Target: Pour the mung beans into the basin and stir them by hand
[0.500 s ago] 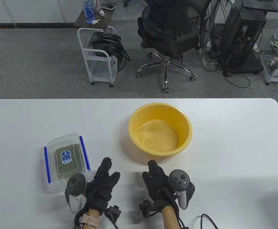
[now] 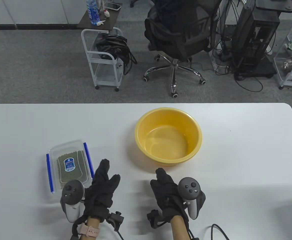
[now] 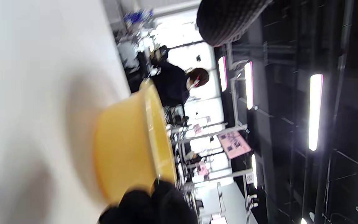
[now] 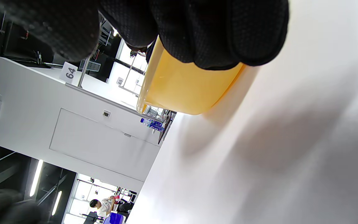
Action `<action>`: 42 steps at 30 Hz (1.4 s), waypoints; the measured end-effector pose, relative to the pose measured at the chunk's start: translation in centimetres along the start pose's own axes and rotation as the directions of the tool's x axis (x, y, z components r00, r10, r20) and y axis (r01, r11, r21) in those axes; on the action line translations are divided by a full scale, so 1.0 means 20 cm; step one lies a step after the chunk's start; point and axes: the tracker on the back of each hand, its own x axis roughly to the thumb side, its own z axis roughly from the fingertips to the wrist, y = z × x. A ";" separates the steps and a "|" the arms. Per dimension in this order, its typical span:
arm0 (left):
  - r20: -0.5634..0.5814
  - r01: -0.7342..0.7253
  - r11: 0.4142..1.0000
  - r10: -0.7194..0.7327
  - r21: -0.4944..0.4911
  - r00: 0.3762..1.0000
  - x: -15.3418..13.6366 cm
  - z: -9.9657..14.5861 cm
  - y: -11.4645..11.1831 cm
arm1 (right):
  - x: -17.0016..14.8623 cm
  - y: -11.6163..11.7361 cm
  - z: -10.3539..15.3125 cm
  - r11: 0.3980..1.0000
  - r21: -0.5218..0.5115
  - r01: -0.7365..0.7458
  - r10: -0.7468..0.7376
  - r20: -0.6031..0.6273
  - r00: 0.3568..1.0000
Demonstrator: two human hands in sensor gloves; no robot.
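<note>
A clear plastic box (image 2: 68, 168) with blue clips and a lid holds green mung beans; it sits on the white table at the left front. A yellow basin (image 2: 168, 135) stands empty at the table's middle, also visible in the left wrist view as the basin (image 3: 129, 149) and in the right wrist view as the basin (image 4: 185, 90). My left hand (image 2: 103, 183) hovers just right of the box's near corner, fingers straight, holding nothing. My right hand (image 2: 164, 186) lies in front of the basin with relaxed fingers, empty.
The white table (image 2: 236, 155) ends at a far edge and a rounded right corner. Beyond it on the floor stand an office chair (image 2: 177, 35), a white cart (image 2: 103, 55) and computer gear. A cable (image 2: 218, 231) trails by my right wrist.
My left hand has shifted left and slightly forward, closer to the bean box. The right hand, box and basin have stayed in place.
</note>
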 end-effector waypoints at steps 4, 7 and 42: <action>-0.184 0.314 0.935 -0.285 0.162 0.941 0.02 -0.02 0.36 | 0.00 0.00 0.00 1.000 0.002 -0.007 0.007 -0.006 1.000; -0.419 0.420 0.891 -0.320 0.171 0.850 -0.14 -0.04 0.61 | 0.00 0.00 0.00 1.000 0.003 0.000 0.000 -0.013 1.000; -0.405 -0.233 0.962 0.157 -0.145 0.901 -0.42 0.08 0.16 | 0.02 0.05 0.01 0.984 0.125 0.130 -0.121 -0.077 0.990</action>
